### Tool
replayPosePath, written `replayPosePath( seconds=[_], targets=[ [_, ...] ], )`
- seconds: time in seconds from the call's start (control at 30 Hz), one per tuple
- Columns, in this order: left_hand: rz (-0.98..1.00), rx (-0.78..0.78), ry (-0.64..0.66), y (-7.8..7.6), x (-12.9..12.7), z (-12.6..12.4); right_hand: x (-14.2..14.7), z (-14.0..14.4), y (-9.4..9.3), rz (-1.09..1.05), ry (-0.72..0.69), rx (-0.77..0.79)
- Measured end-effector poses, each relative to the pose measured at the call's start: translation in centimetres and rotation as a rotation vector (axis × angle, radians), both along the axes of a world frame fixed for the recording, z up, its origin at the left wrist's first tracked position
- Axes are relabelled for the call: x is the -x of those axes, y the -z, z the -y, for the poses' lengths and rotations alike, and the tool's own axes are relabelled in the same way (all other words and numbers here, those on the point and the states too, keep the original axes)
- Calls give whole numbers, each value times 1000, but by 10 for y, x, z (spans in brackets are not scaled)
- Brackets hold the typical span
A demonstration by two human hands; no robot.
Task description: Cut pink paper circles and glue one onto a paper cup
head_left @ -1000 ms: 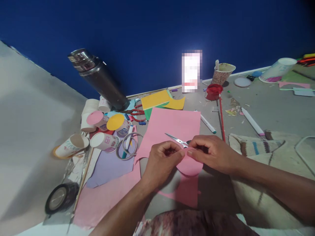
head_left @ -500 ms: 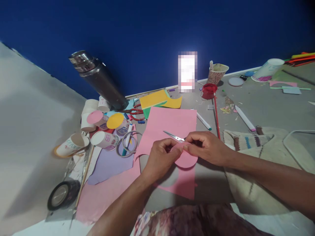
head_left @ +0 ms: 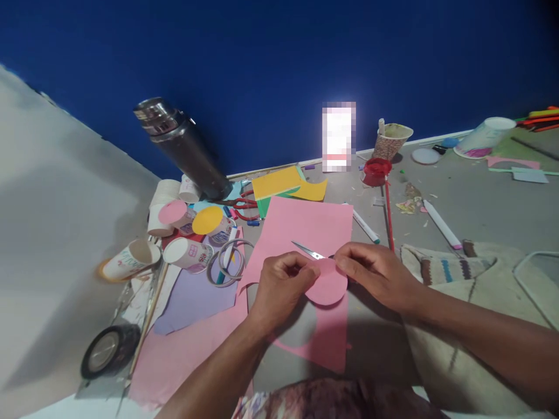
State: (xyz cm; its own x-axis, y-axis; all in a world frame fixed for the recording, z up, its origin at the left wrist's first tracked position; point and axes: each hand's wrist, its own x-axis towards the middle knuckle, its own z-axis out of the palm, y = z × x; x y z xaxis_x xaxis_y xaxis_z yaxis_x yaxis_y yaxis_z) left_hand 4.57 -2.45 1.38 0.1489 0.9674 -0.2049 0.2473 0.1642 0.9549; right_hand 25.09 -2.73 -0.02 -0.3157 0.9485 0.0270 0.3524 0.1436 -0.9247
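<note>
Pink paper disc, a round cut-out of thin card, is pinched between both hands just in front of the big pink paper sheet: the left hand grips its left rim with curled fingers, the right hand nips its upper right rim between thumb and forefinger. Small steel scissors lie on that pink sheet, blades parted, touching or nearly touching the disc's far edge; a careless push forward could, I judge, catch a fingertip or nick the disc on the blades. Thin card held at two rims may also crease if the hands pull unevenly. Nearer the person than the pink sheet lies a pink offcut with a round hole. Left of the pink sheet the grey table is crowded with paper cups, tape rings and a steel flask, leaving little room that way. Right of the pink sheet, past a red stick and a woven cloth, the surface is more open.
</note>
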Motion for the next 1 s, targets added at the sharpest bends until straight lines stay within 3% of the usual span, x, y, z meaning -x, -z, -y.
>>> replayPosePath(
  seconds=[0.27, 0.37, 0.53, 0.7, 0.77, 0.83, 0.93, 1.0],
  targets=[
    [-88, -38, 62, 5, 4, -3, 4, -3, 7, 163, -60, 6],
    [-10, 18, -23, 12, 4, -3, 7, -6, 9, 176, 14, 12],
    [158, 77, -132, 26, 0, -3, 8, -17, 6, -10, 144, 125],
    [267, 157, -163, 25, -5, -3, 7, -17, 3, -116, 83, 159],
    [255, 169, -170, 20, -5, -3, 3, -17, -1, -7, 37, 57],
    [226, 137, -203, 15, -3, -5, -8, -22, -9, 232, 19, -82],
    [207, 121, -283, 12, 2, -8, -36, -38, -23, 872, 140, -265],
    [243, 162, -328, 14, 4, -11, -58, -49, -28, 960, 224, -267]
  ],
)
